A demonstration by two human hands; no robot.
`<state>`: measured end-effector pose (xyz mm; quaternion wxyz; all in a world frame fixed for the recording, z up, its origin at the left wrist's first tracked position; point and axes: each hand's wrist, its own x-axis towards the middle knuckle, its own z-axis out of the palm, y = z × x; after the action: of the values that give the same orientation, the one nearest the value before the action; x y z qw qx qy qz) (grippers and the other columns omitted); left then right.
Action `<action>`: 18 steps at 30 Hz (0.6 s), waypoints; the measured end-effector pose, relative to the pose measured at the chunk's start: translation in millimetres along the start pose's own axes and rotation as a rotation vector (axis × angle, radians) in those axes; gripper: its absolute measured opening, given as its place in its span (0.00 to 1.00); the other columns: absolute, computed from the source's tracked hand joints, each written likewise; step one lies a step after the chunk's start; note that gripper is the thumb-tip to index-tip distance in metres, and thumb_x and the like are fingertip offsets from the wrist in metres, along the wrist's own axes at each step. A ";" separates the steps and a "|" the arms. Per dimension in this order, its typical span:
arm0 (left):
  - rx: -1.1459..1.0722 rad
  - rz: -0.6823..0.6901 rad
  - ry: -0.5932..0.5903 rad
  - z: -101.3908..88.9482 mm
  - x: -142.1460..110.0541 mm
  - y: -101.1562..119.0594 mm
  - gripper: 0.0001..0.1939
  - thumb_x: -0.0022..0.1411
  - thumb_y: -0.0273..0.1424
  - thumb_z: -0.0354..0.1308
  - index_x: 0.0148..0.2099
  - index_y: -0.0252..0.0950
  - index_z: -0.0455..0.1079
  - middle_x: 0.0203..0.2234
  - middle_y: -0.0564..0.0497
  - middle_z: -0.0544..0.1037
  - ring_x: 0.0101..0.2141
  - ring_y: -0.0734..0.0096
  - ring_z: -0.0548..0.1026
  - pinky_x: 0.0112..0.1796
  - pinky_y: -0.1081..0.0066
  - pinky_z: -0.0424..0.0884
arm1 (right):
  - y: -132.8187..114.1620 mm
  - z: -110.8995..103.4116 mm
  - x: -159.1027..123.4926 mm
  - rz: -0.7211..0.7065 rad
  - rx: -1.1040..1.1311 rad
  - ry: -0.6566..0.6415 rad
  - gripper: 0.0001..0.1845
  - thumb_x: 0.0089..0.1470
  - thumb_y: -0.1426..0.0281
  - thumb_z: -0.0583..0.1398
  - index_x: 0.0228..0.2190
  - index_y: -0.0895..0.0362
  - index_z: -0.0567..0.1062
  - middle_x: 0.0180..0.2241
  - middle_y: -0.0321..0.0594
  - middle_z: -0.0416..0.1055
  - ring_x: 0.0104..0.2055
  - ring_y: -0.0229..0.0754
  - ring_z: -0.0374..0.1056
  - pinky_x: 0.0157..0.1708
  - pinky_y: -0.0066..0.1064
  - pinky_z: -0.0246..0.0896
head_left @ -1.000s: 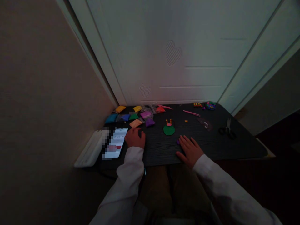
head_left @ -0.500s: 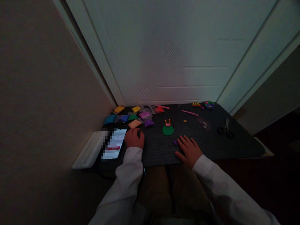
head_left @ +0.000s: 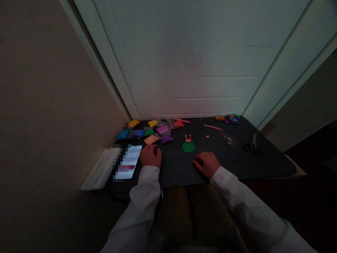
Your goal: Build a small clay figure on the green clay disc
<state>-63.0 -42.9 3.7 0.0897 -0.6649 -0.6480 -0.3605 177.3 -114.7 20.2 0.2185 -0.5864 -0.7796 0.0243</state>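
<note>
My left hand (head_left: 151, 156) rests on the dark table right beside a lit phone (head_left: 129, 162). Its fingers are curled under, and nothing shows in the gap by the thumb. My right hand (head_left: 207, 164) lies lower right of the green clay disc (head_left: 188, 147), its fingers bent down to the tabletop and the thumb curled in. The purple clay lump seen earlier near this hand is now out of sight, and the fingertips are hidden. At the disc's far edge sits a small pink clay piece (head_left: 188, 140) with two orange stalks.
Colored clay packets, including a purple packet (head_left: 166, 139), lie at the back left. Pink tools (head_left: 213, 127), a clear plastic sheet (head_left: 229, 139) and black scissors (head_left: 253, 146) lie to the right. A small orange bit (head_left: 207, 136) lies behind my right hand. Colorful clay pieces (head_left: 234, 118) stand back right.
My right hand has shifted slightly left, its spread fingers now curled. The purple clay lump beside it has gone from view. My left hand stays in place.
</note>
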 end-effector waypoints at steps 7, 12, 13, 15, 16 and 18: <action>-0.028 0.015 0.023 2.7 0.2 -2.7 0.10 0.48 0.32 0.49 0.33 0.34 0.66 0.31 0.46 0.69 0.36 0.63 0.65 0.38 0.65 0.60 | 31.8 -14.9 -12.1 0.069 -0.055 0.020 0.11 0.47 0.63 0.51 0.29 0.55 0.69 0.28 0.37 0.67 0.33 0.38 0.61 0.35 0.31 0.48; -0.043 0.036 0.019 5.4 1.1 -5.3 0.10 0.48 0.32 0.49 0.33 0.34 0.66 0.30 0.46 0.69 0.36 0.63 0.65 0.39 0.65 0.60 | 40.4 -15.6 -8.9 0.055 0.018 0.023 0.16 0.48 0.58 0.49 0.28 0.56 0.68 0.27 0.37 0.66 0.30 0.36 0.61 0.30 0.27 0.50; -0.041 0.029 0.016 5.4 1.1 -5.3 0.10 0.48 0.32 0.49 0.33 0.34 0.66 0.30 0.46 0.69 0.36 0.63 0.65 0.39 0.65 0.60 | 42.5 -15.3 -5.1 0.086 0.023 0.038 0.17 0.49 0.58 0.47 0.28 0.57 0.67 0.26 0.37 0.66 0.28 0.35 0.61 0.28 0.26 0.50; -0.036 0.015 0.012 5.1 1.2 -5.0 0.10 0.48 0.33 0.49 0.33 0.34 0.66 0.31 0.46 0.69 0.36 0.63 0.65 0.39 0.64 0.59 | 48.5 -14.7 4.5 0.179 -0.033 0.054 0.21 0.52 0.58 0.42 0.25 0.57 0.67 0.23 0.37 0.65 0.25 0.33 0.60 0.25 0.24 0.50; -0.036 0.012 0.010 4.9 1.3 -4.9 0.10 0.48 0.33 0.49 0.33 0.34 0.66 0.31 0.46 0.69 0.36 0.63 0.65 0.39 0.64 0.59 | 51.8 -14.5 9.6 0.219 -0.079 0.050 0.23 0.53 0.58 0.40 0.25 0.58 0.66 0.22 0.37 0.65 0.24 0.33 0.60 0.24 0.24 0.49; -0.041 0.017 0.003 4.7 1.5 -4.8 0.10 0.48 0.33 0.49 0.32 0.35 0.66 0.31 0.46 0.69 0.36 0.63 0.65 0.39 0.64 0.60 | 57.4 -14.3 19.2 0.247 -0.161 0.010 0.25 0.53 0.57 0.37 0.23 0.57 0.66 0.21 0.36 0.66 0.23 0.33 0.60 0.23 0.24 0.48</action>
<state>-65.9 -38.2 -0.5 0.0801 -0.6714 -0.6348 -0.3740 230.3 -82.2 22.2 0.1699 -0.6938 -0.6997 -0.0145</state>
